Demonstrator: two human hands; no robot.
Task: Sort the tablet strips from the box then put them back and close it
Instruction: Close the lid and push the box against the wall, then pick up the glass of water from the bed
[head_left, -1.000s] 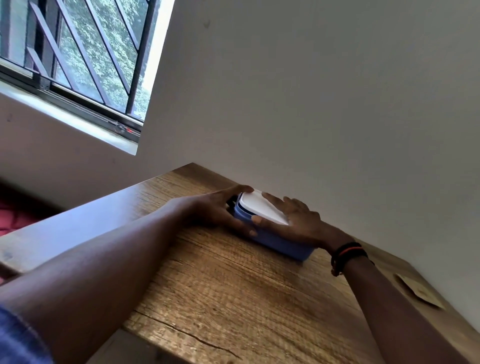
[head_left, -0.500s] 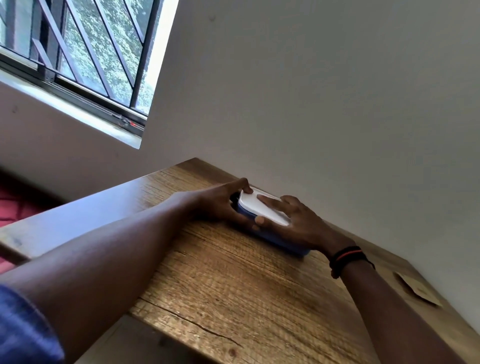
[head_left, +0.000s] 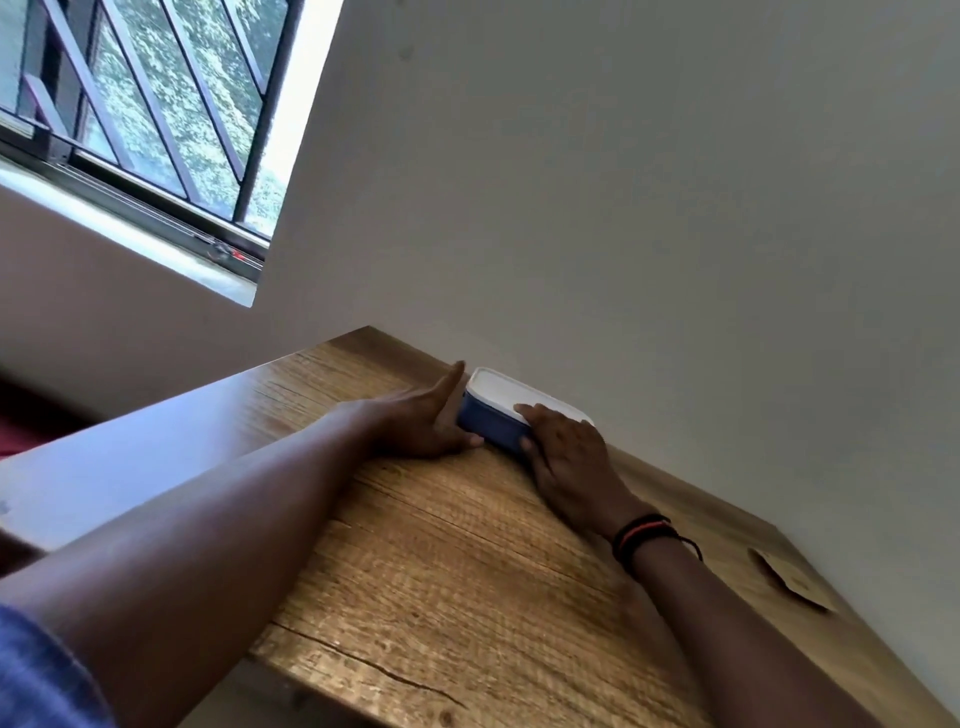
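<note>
With the white lid (head_left: 511, 391) already lying on the blue box (head_left: 487, 423) and no tablet strips showing outside it, the step looks like seating the lid for good, so the sound way is to press down evenly along the rim, corner by corner, while the other hand braces the box so it cannot skid on the table (head_left: 441, 571) or ride up against the wall behind it. The box sits at the centre of the frame, at the far edge of the table and close to the wall. It is a low, rounded-cornered container; its contents are hidden. The hands are apart, one at each end: the left hand (head_left: 421, 422) lays straight fingers flat against the left end, and the right hand (head_left: 567, 457) holds the right end, fingers over the lid, thumb on the blue front wall
</note>
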